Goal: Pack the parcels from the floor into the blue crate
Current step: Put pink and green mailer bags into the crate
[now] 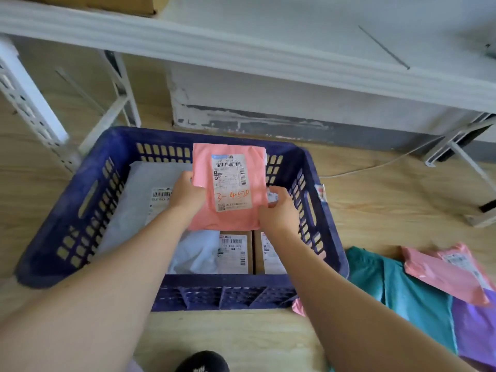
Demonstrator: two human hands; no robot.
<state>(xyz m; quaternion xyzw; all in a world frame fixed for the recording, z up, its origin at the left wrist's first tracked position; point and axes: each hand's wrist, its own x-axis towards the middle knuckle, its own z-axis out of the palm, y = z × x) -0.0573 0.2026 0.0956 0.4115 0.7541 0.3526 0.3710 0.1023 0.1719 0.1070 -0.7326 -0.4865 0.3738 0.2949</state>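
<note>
Over blue crate [67, 218] | both hands grip pink parcel [230, 189] upright: left hand [186, 194], right hand [279, 213]

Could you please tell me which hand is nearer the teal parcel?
Right. The right hand grips the pink parcel on its side facing the teal parcel; the left hand grips the far side.

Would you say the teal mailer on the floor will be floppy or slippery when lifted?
Probably floppy: the teal mailer lies flat and creased on the floor. Its shiny film looks somewhat slippery. Likely light, since it barely bulges.
</note>
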